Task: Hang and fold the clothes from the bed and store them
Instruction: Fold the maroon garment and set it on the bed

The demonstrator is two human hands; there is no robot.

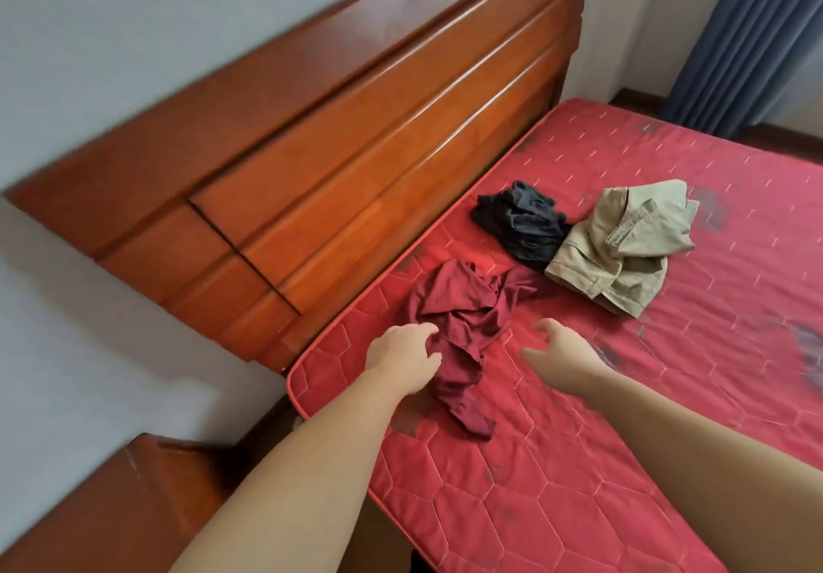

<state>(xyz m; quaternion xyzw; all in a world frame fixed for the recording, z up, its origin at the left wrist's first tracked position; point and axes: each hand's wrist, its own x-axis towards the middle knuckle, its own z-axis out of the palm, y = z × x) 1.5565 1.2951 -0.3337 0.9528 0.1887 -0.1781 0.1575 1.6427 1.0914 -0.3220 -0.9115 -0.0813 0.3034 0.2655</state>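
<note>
Wooden headboard (311, 163) backs your red mattress (579, 461). Your left hand (407, 361) rests loose-fingered on the maroon shirt (467, 318); your right hand (563, 350) hovers beside it, fingers loosely curled, empty. Farther right lie black cloth (521, 225) and khaki shorts (623, 247), touching.

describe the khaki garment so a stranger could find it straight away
On the red mattress, look past the crumpled maroon garment by the hands. The khaki garment lies farthest from the wooden headboard, overlapping the black garment; it alone is pale tan.
</note>
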